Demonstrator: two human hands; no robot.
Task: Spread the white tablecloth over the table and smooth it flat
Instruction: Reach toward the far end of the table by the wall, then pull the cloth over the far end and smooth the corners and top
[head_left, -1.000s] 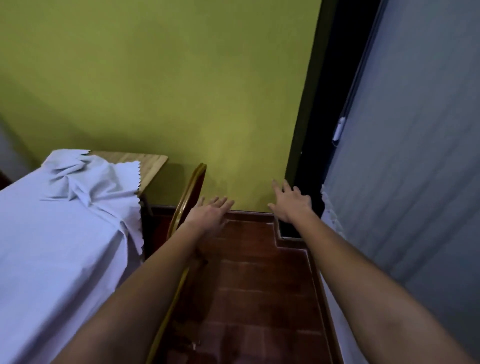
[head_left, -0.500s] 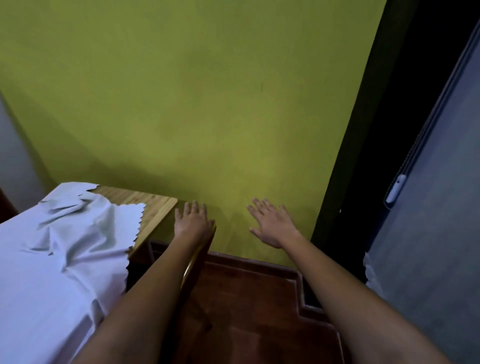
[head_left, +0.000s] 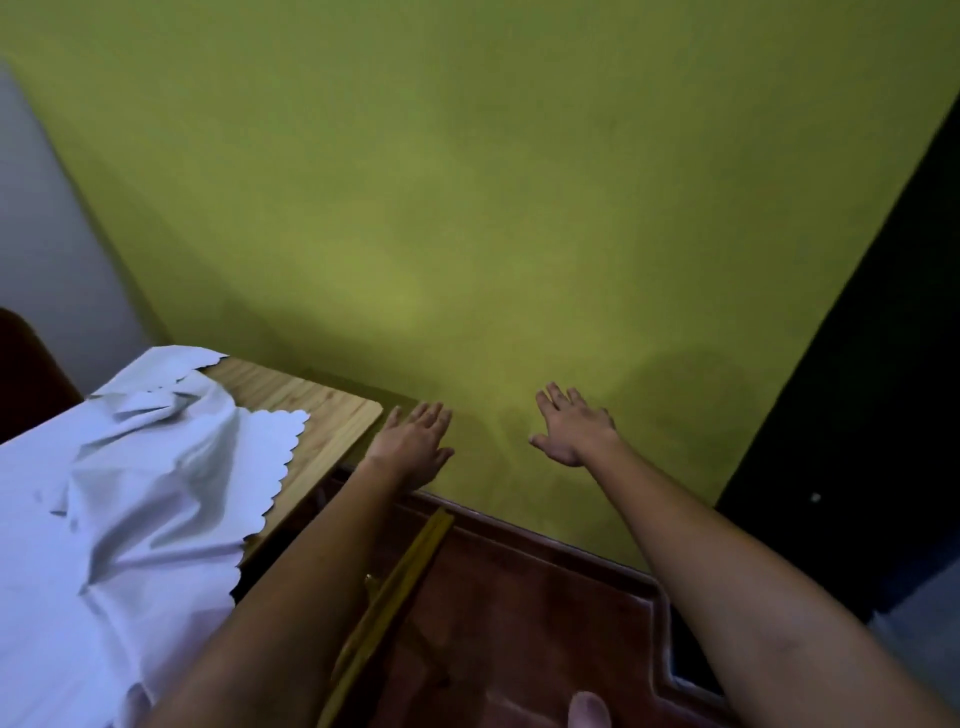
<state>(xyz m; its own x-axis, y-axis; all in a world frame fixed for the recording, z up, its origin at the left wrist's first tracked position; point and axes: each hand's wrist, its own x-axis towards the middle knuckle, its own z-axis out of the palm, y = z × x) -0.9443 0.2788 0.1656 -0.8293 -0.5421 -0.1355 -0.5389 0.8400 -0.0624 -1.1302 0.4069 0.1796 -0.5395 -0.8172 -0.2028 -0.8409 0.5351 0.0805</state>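
Head view, cloth: the white tablecloth (head_left: 119, 519) is lying over most of the table (head_left: 332, 421), but it is bunching in folds near the far corner, with its scalloped edge stopping short.
Head view, table: a strip of bare wood is showing along the far right corner.
Head view, hands: I am holding my left hand (head_left: 415, 447) and right hand (head_left: 571, 431) out flat, fingers straight and spread, gripping nothing, both off the cloth and in front of the green wall (head_left: 519, 208).
Head view, chair: a chair back (head_left: 395, 587) is standing below my left arm, beside the table.
Progress: I am judging the draping mostly done; pulling the cloth over the bare corner and smoothing the folds is remaining.
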